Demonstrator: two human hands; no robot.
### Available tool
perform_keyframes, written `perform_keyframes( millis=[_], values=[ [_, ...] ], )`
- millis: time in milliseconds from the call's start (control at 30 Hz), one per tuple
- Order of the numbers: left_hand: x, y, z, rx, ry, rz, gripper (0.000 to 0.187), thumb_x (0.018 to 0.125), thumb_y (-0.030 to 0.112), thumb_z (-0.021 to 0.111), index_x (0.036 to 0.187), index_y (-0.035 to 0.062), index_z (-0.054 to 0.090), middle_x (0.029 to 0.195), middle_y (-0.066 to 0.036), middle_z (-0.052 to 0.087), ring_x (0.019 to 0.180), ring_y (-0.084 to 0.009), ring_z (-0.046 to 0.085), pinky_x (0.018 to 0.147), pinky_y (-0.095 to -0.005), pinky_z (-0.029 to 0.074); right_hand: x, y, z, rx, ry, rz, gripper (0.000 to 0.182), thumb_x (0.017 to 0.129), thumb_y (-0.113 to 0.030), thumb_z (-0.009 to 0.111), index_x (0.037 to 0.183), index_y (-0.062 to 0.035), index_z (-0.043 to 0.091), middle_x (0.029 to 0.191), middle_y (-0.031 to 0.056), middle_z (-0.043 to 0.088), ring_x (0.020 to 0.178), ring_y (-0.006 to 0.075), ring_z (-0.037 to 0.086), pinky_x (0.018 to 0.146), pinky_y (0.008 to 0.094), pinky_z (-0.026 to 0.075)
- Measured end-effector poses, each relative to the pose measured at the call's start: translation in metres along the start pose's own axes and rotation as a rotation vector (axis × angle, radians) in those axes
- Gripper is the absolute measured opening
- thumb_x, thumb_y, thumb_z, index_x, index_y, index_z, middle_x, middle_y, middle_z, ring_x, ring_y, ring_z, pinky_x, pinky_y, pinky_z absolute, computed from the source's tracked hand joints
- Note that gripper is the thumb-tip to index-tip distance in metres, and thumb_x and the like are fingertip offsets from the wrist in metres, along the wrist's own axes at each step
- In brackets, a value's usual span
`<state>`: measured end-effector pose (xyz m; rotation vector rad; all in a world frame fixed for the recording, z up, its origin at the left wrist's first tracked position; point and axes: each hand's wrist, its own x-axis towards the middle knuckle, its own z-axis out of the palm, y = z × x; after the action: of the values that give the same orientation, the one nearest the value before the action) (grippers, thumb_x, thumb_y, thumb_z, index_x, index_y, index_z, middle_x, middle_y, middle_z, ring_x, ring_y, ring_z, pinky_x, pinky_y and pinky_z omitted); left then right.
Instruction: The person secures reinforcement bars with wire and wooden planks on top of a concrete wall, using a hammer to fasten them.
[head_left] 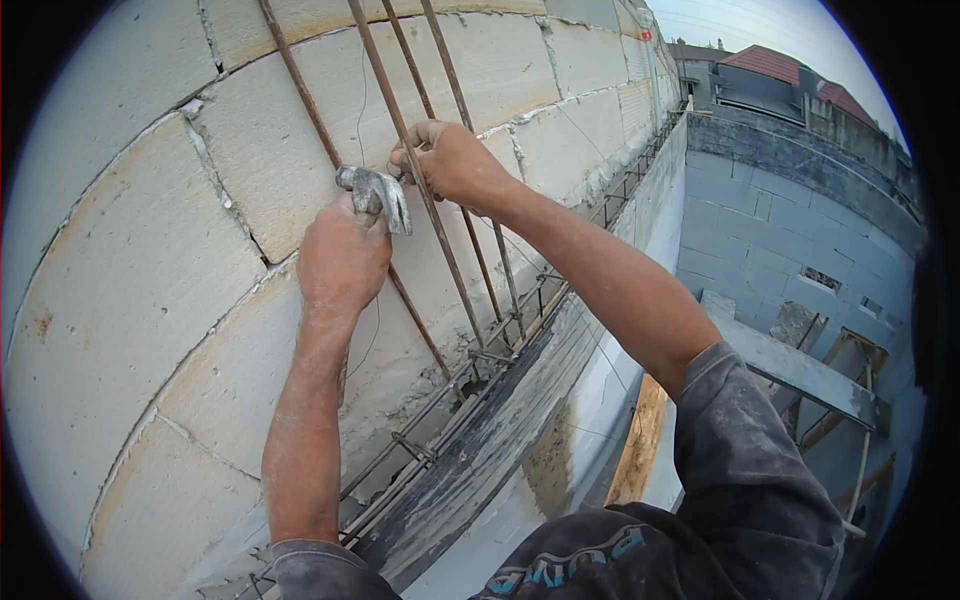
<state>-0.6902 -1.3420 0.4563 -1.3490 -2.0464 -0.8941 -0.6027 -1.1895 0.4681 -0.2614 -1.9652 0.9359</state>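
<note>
Before the block wall [120, 260], the left hand [345, 255] was raised with grip closed under the head of the hammer [375, 195], near the rods [380, 75], where the right hand [450, 165] curled its fingers, their pinch unclear.

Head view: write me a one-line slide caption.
Left hand grips a grey metal claw hammer while the right hand reaches among rusty brown steel bars beside a pale block wall.

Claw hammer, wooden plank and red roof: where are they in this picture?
Claw hammer [374, 194]: head camera, on its metal head.
Wooden plank [639, 440]: head camera, middle of its face.
Red roof [765, 63]: head camera, its tiled slope.
</note>
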Motion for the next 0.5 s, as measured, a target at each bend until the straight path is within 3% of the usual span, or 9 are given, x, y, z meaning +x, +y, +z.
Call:
perform_keyframes(
  millis=[100,200,500],
  values=[
    [0.0,-0.006,0.001,-0.075,0.031,0.011,0.03,0.089,0.029,0.067,0.09,-0.0013,0.065,0.078,-0.019,0.067,0.071,-0.03,0.065,0.071,-0.0425,0.049,0.006,0.004,0.006,-0.16,0.123,-0.063,0.031,0.095,-0.026,0.064,0.111,0.0014,0.063,0.083,0.0112,0.066,0.07,0.0143,0.06,0.06,0.0293,0.047],
    [-0.001,-0.004,-0.004,-0.107,-0.004,-0.005,0.031,0.089,0.028,0.069,0.089,-0.0028,0.065,0.073,-0.017,0.065,0.067,-0.0234,0.062,0.069,-0.0409,0.049,0.006,-0.002,0.002,-0.132,0.029,0.043,0.033,0.096,-0.026,0.064,0.114,0.001,0.061,0.081,0.0108,0.064,0.061,0.0151,0.055,0.054,0.0314,0.044],
    [0.0,-0.008,0.001,-0.077,0.053,0.003,0.036,0.088,0.031,0.07,0.086,-0.0043,0.063,0.069,-0.015,0.063,0.063,-0.0231,0.058,0.066,-0.0409,0.049,0.018,0.018,0.011,-0.139,-0.011,0.058,0.02,0.095,-0.011,0.052,0.111,0.0001,0.056,0.071,0.0065,0.056,0.053,0.0132,0.048,0.042,0.0311,0.036]
  ],
)
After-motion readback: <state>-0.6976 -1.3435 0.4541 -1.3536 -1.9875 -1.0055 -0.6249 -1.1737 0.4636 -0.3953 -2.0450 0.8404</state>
